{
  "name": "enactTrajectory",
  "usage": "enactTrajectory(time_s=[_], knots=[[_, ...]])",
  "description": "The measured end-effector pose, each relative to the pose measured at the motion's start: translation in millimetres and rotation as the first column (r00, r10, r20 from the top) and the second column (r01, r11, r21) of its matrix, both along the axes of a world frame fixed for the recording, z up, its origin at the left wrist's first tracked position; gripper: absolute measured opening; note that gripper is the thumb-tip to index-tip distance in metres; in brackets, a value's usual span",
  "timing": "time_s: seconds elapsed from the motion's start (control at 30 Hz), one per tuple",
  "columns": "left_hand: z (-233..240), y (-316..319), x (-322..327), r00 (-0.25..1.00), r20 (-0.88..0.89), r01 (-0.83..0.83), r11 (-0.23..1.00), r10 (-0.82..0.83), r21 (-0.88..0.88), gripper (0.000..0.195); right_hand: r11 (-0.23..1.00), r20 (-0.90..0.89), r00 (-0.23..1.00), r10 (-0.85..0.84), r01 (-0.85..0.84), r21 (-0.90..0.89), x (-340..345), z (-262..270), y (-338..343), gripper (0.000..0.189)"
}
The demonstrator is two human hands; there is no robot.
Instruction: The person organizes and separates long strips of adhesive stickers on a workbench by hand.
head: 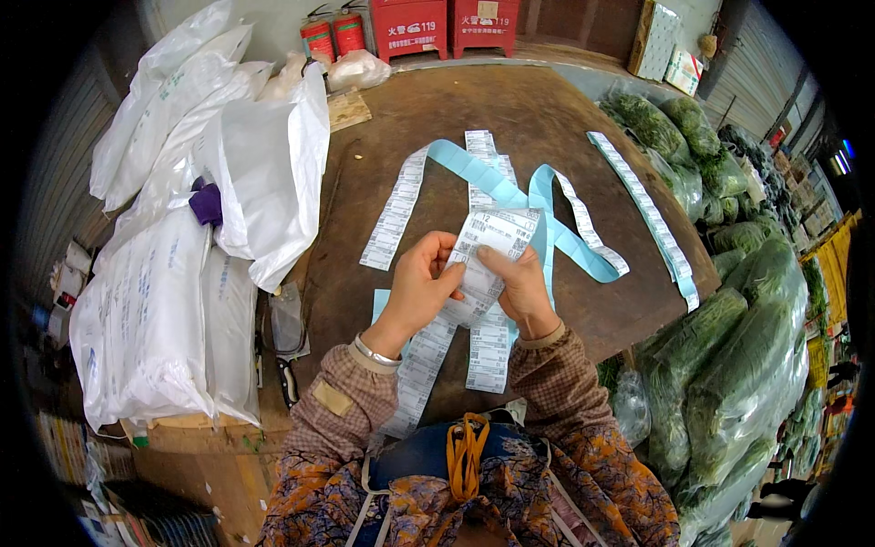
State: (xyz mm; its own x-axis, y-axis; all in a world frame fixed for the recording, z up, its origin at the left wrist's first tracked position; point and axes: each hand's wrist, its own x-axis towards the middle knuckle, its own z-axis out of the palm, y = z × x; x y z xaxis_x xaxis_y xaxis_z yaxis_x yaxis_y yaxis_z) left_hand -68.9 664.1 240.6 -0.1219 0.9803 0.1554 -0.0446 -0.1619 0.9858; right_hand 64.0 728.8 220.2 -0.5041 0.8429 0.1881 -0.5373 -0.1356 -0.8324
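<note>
Between my two hands is a strip of printed paper labels (493, 236) with a pale blue backing. My left hand (427, 280) grips its left edge with thumb and fingers. On the right edge, my right hand (523, 284) presses its thumb on the printed face. Long ends of label strip (425, 379) hang down toward my lap. A looped strip with its blue side up (478, 171) curls across the brown tabletop (424, 102) beyond my hands. Farther right, another label strip (639, 208) lies by itself near the table edge.
White plastic sacks (147, 321) are piled at the left, with a purple cloth (206, 205) on them. A cleaver (287, 321) and a black-handled knife (287, 383) lie beside the pile. Bagged green vegetables (745, 349) stand along the right. Red fire boxes (410, 31) stand behind the table.
</note>
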Motion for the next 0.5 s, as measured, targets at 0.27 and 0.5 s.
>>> enactTrajectory(time_s=[0.27, 0.5], knots=[[-11, -13, 0, 0.995, -0.099, 0.019, 0.998, -0.025, -0.060, 0.020, 0.997, -0.069, 0.994, -0.082, 0.081, -0.011, 9, 6, 11, 0.018], [-9, -10, -3, 0.999, -0.033, 0.025, 0.999, -0.026, -0.021, 0.025, 0.997, -0.027, 0.997, -0.073, 0.072, -0.018, 2, 1, 7, 0.018]])
